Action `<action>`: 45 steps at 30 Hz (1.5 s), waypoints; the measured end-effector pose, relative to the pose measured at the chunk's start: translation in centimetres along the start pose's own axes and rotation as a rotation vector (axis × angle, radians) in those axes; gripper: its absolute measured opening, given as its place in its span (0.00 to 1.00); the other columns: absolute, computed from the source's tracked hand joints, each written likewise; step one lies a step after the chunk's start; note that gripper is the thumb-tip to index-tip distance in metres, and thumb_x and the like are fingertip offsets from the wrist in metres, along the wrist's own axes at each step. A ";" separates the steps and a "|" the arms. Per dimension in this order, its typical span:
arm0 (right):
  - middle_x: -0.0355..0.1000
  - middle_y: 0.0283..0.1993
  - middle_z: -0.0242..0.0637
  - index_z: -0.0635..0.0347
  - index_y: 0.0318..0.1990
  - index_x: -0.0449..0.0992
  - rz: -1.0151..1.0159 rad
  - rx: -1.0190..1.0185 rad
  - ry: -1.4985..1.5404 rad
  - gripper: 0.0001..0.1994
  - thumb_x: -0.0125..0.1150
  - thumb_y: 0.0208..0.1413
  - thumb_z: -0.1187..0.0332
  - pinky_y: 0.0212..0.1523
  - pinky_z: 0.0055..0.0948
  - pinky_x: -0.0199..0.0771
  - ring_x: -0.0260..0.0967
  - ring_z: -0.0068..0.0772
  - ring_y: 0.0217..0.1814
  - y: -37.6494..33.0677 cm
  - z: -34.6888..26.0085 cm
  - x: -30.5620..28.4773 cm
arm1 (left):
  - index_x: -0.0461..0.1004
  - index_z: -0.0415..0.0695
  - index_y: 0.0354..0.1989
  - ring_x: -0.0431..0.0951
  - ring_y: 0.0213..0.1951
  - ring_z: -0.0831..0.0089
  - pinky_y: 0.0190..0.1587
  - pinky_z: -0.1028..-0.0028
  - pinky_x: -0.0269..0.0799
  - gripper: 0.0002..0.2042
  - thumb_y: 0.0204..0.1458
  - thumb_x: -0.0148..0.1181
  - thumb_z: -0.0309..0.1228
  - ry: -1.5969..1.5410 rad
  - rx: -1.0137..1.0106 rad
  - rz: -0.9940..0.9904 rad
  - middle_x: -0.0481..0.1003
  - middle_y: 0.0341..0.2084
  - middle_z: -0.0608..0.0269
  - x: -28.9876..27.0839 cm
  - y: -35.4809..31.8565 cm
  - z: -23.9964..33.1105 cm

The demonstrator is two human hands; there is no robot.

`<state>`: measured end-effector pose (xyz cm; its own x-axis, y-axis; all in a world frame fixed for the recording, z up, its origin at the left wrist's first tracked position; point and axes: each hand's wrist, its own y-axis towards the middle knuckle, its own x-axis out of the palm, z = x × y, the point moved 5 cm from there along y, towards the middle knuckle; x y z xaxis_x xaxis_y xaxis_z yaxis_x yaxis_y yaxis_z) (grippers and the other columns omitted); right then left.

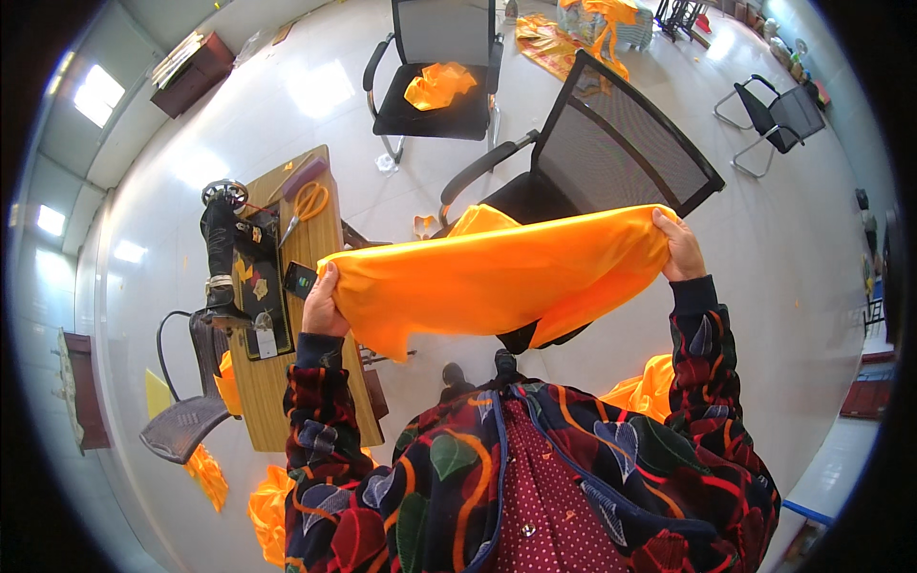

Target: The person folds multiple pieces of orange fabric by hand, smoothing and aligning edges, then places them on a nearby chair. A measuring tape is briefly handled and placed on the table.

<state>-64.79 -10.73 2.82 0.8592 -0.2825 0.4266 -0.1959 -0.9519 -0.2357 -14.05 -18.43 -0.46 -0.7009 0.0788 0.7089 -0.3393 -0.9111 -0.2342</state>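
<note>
Right of the sewing table (pixel 287 401), a person's left hand (pixel 323 304) and right hand (pixel 682 248) pinch an orange cloth (pixel 497 277) taut at chest height; stretched flat, its folding not yet begun.

A cloth (pixel 497 272) is held between both hands; a sewing table (pixel 306 382) is placed left, a chair (pixel 611 158) behind.

Both hands, left hand (pixel 323 304) and right hand (pixel 682 246), hold orange cloth (pixel 497 272) stretched.
</note>
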 end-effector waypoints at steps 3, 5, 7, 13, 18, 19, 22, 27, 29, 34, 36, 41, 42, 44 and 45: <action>0.72 0.39 0.38 0.63 0.39 0.70 -0.001 0.023 0.021 0.08 0.50 0.58 0.69 0.45 0.28 0.72 0.71 0.30 0.41 0.5 0.4 -0.4 | 0.65 0.38 0.50 0.72 0.48 0.63 0.52 0.64 0.66 0.14 0.59 0.45 0.32 0.055 0.015 0.005 0.71 0.46 0.55 -0.6 0.3 0.7; 0.72 0.40 0.39 0.64 0.40 0.70 -0.021 0.043 0.043 0.08 0.50 0.58 0.69 0.45 0.28 0.71 0.71 0.30 0.41 0.6 0.7 -0.5 | 0.65 0.38 0.50 0.72 0.46 0.63 0.52 0.65 0.67 0.14 0.57 0.48 0.31 0.045 0.025 0.036 0.71 0.45 0.55 -1.2 0.4 1.0; 0.72 0.40 0.39 0.64 0.41 0.70 -0.004 0.058 0.037 0.09 0.50 0.58 0.69 0.46 0.29 0.71 0.71 0.31 0.41 0.6 0.8 -0.6 | 0.65 0.38 0.50 0.72 0.46 0.63 0.52 0.65 0.67 0.15 0.56 0.49 0.31 0.022 0.023 0.031 0.71 0.45 0.55 -1.6 0.6 0.7; 0.72 0.41 0.40 0.65 0.42 0.70 0.006 0.059 0.078 0.09 0.50 0.57 0.70 0.46 0.29 0.72 0.72 0.32 0.42 -0.1 0.1 1.1 | 0.62 0.36 0.53 0.72 0.49 0.60 0.54 0.60 0.66 0.18 0.55 0.50 0.32 0.017 -0.158 0.116 0.69 0.49 0.51 -5.7 1.3 -3.0; 0.72 0.41 0.40 0.64 0.43 0.69 -0.155 0.061 0.093 0.09 0.50 0.57 0.71 0.47 0.29 0.72 0.71 0.32 0.43 -0.5 -0.9 5.0 | 0.62 0.37 0.52 0.73 0.46 0.62 0.51 0.62 0.69 0.17 0.57 0.47 0.31 0.084 -0.374 0.292 0.71 0.47 0.54 -8.9 2.6 -9.2; 0.72 0.42 0.39 0.64 0.43 0.69 -0.204 0.066 0.082 0.09 0.50 0.57 0.71 0.47 0.28 0.72 0.71 0.31 0.43 -0.5 -1.1 5.9 | 0.62 0.39 0.53 0.74 0.44 0.63 0.48 0.64 0.69 0.18 0.56 0.49 0.34 0.154 -0.400 0.306 0.72 0.45 0.56 -8.4 2.6 -10.4; 0.71 0.42 0.38 0.64 0.45 0.68 -0.317 0.094 -0.020 0.10 0.50 0.57 0.71 0.49 0.29 0.71 0.70 0.30 0.44 -0.3 -1.3 8.7 | 0.60 0.40 0.54 0.68 0.48 0.71 0.44 0.71 0.64 0.23 0.52 0.54 0.38 0.759 -0.443 0.189 0.68 0.47 0.60 -4.2 2.4 -11.4; 0.70 0.42 0.34 0.65 0.48 0.68 -0.495 0.228 -0.216 0.12 0.49 0.57 0.73 0.49 0.25 0.69 0.69 0.26 0.44 -1.0 0.6 14.4 | 0.57 0.37 0.57 0.62 0.56 0.70 0.56 0.72 0.58 0.27 0.49 0.57 0.27 0.657 0.155 -0.288 0.62 0.54 0.57 11.0 4.0 -7.3; 0.69 0.42 0.33 0.65 0.49 0.67 -0.614 0.273 -0.286 0.13 0.49 0.56 0.73 0.49 0.24 0.67 0.68 0.24 0.44 -1.4 1.4 16.9 | 0.54 0.40 0.60 0.56 0.60 0.68 0.59 0.71 0.53 0.33 0.45 0.62 0.30 0.864 0.350 -0.517 0.59 0.57 0.55 16.4 3.8 -5.9; 0.68 0.41 0.31 0.64 0.48 0.67 -0.878 0.308 -0.408 0.13 0.50 0.57 0.69 0.49 0.21 0.66 0.66 0.22 0.45 -2.3 0.8 19.2 | 0.68 0.38 0.47 0.72 0.42 0.70 0.47 0.76 0.67 0.20 0.47 0.61 0.34 1.066 0.103 -0.785 0.72 0.38 0.59 21.6 3.2 -6.0; 0.68 0.41 0.31 0.64 0.48 0.67 -0.881 0.217 -0.488 0.14 0.54 0.55 0.68 0.48 0.21 0.66 0.66 0.21 0.44 -2.3 0.3 18.5 | 0.71 0.37 0.44 0.73 0.38 0.76 0.44 0.79 0.68 0.17 0.50 0.60 0.34 1.085 -0.079 -0.673 0.74 0.34 0.64 21.2 3.5 -5.4; 0.71 0.42 0.30 0.64 0.49 0.68 -0.892 0.155 -0.509 0.19 0.63 0.49 0.70 0.48 0.22 0.66 0.65 0.18 0.43 -2.1 1.7 15.7 | 0.73 0.37 0.35 0.69 0.28 0.86 0.32 0.83 0.67 0.09 0.53 0.56 0.31 1.170 0.120 -0.725 0.71 0.25 0.73 24.5 3.2 -3.0; 0.72 0.39 0.28 0.64 0.45 0.71 -0.898 0.148 -0.552 0.16 0.64 0.48 0.70 0.46 0.22 0.67 0.65 0.17 0.41 -2.0 2.3 14.9 | 0.72 0.35 0.31 0.65 0.23 0.81 0.28 0.79 0.64 0.10 0.50 0.58 0.32 1.175 0.192 -0.694 0.67 0.17 0.65 25.5 3.3 -2.4; 0.72 0.36 0.27 0.65 0.42 0.72 -0.842 0.101 -0.703 0.14 0.64 0.48 0.71 0.45 0.22 0.67 0.65 0.17 0.39 -1.7 3.9 12.9 | 0.73 0.36 0.33 0.65 0.24 0.83 0.28 0.80 0.64 0.10 0.51 0.57 0.32 1.142 0.356 -0.684 0.68 0.19 0.68 27.8 4.0 -0.6; 0.73 0.35 0.27 0.65 0.41 0.73 -0.824 0.059 -0.765 0.13 0.64 0.47 0.71 0.44 0.22 0.68 0.65 0.16 0.38 -1.6 4.8 12.1 | 0.74 0.37 0.33 0.66 0.24 0.83 0.29 0.81 0.65 0.10 0.52 0.57 0.32 1.171 0.462 -0.674 0.69 0.20 0.69 28.9 4.3 0.6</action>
<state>-51.86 -12.04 4.16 0.7844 0.5960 -0.1719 0.5702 -0.8019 -0.1786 -35.40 -20.31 19.40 -0.6724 0.6183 -0.4069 -0.7387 -0.5953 0.3160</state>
